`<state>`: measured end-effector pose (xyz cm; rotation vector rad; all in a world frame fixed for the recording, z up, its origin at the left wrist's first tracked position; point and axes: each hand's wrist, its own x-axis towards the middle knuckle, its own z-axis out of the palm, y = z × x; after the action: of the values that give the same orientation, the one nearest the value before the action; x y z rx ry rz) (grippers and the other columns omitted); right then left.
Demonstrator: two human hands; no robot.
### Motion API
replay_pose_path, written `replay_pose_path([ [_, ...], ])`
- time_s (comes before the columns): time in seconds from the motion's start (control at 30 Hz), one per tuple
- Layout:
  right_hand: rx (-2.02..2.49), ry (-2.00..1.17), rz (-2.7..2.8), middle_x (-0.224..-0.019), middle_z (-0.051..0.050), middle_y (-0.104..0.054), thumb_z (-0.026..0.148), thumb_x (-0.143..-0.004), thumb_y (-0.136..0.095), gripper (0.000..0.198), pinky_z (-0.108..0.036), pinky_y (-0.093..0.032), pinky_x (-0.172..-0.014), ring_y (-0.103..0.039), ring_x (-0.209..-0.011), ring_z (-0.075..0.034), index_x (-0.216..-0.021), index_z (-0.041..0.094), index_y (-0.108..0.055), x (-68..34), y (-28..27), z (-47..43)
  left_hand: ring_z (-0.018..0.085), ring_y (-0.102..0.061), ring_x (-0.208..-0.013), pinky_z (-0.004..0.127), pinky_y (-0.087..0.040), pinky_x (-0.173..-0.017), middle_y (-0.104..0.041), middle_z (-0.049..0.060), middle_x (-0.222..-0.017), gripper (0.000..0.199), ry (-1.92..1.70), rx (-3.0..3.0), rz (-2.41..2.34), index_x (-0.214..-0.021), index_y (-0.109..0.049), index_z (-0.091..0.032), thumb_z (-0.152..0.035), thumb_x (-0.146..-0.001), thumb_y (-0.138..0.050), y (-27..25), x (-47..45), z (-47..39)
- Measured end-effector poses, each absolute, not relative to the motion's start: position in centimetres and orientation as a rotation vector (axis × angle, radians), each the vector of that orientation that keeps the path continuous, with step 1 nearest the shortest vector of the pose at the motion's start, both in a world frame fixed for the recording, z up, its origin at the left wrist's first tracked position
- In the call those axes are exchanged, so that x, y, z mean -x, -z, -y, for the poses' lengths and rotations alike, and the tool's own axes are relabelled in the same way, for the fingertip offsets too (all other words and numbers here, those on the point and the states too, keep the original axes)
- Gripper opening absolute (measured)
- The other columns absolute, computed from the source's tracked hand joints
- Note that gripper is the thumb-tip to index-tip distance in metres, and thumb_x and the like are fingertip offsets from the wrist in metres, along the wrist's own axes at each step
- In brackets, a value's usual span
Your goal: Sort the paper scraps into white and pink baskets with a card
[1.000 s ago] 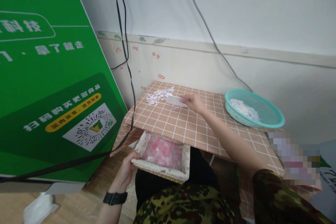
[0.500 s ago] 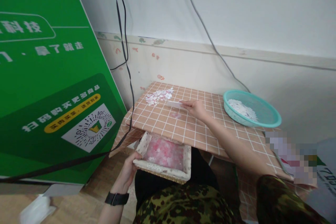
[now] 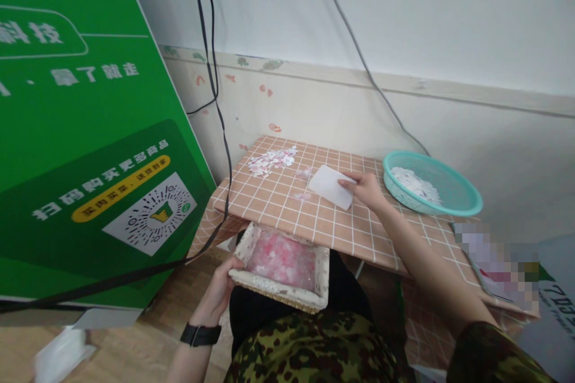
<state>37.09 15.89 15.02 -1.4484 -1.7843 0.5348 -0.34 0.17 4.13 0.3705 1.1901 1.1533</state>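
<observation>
My left hand grips the left rim of a cloth-lined basket below the table's front edge. Inside the basket lies pink and white material, too blurred to name. Over the table, my right hand pinches a white rectangular card by its right edge. Small pale pink patches of scraps lie on the cloth just left of the card. Farther left is a heap of small white and pinkish paper-like pieces.
A turquoise plastic colander holding white pieces stands at the table's right back. The checked tablecloth covers the table. Black cables hang at left before a green panel. A white bag lies on the floor.
My right hand has moved right, away from the heap, and the card has turned from edge-on to show its broad face. The left hand and basket stay nearly in place.
</observation>
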Motion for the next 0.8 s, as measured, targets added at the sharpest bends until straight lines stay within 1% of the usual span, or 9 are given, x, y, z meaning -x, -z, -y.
replay_pose_path([
  [0.13, 1.394, -0.801, 1.785, -0.096, -0.007, -0.073, 0.042, -0.072, -0.068, 0.040, -0.034, -0.051, -0.066, -0.066, -0.081, -0.025, -0.102, 0.017, -0.073, -37.3, -14.7, -15.0, 0.012, -0.045, -0.047, 0.026, -0.036, -0.048, -0.056, -0.003, -0.047, 0.004, -1.166, -0.386, -1.223, -0.053, -0.061, -0.017, -0.016, -0.056, -0.062, -4.2, 0.4, -0.2],
  [0.3, 1.424, -0.833, 1.647, -0.091, -0.008, -0.073, 0.039, -0.071, -0.069, 0.040, -0.030, -0.049, -0.061, -0.065, -0.075, -0.022, -0.101, 0.013, -0.073, -36.6, -14.6, -14.5, 0.012, -0.044, -0.046, 0.026, -0.034, -0.047, -0.056, -0.004, -0.047, 0.003, -1.165, -0.393, -1.233, -0.054, -0.062, -0.017, -0.016, -0.057, -0.062, -4.6, 0.5, -0.2],
  [0.43, 1.332, -1.014, 1.774, -0.092, -0.006, -0.073, 0.041, -0.072, -0.069, 0.038, -0.029, -0.049, -0.061, -0.065, -0.075, -0.021, -0.101, 0.016, -0.074, -35.6, -14.5, -13.7, 0.013, -0.048, -0.049, 0.026, -0.037, -0.050, -0.060, -0.002, -0.052, 0.004, -1.181, -0.401, -1.222, -0.058, -0.064, -0.015, -0.016, -0.055, -0.063, -4.5, 0.6, -0.3],
  [0.6, 1.366, -0.903, 1.748, -0.091, -0.007, -0.073, 0.041, -0.072, -0.069, 0.036, -0.029, -0.050, -0.061, -0.066, -0.076, -0.022, -0.098, 0.017, -0.074, -35.2, -14.9, -13.0, 0.014, -0.052, -0.052, 0.027, -0.039, -0.052, -0.062, 0.000, -0.055, 0.006, -1.182, -0.405, -1.254, -0.060, -0.065, -0.014, -0.019, -0.057, -0.063, -3.4, 1.3, -0.4],
  [0.7, 1.333, -0.966, 1.772, -0.094, -0.007, -0.073, 0.042, -0.074, -0.068, 0.036, -0.030, -0.051, -0.062, -0.066, -0.077, -0.023, -0.100, 0.018, -0.074, -34.6, -14.9, -12.5, 0.016, -0.055, -0.056, 0.027, -0.040, -0.055, -0.065, 0.001, -0.061, 0.012, -1.160, -0.433, -1.251, -0.068, -0.067, -0.013, -0.020, -0.060, -0.061, -3.1, 1.5, -0.4],
  [0.8, 1.297, -0.921, 1.855, -0.098, -0.006, -0.073, 0.043, -0.077, -0.065, 0.036, -0.032, -0.052, -0.065, -0.067, -0.080, -0.023, -0.103, 0.020, -0.073, -33.8, -14.8, -12.4, 0.016, -0.053, -0.055, 0.027, -0.040, -0.054, -0.063, 0.000, -0.058, 0.009, -1.156, -0.434, -1.250, -0.066, -0.065, -0.014, -0.020, -0.060, -0.061, -3.2, 1.5, -0.4],
])
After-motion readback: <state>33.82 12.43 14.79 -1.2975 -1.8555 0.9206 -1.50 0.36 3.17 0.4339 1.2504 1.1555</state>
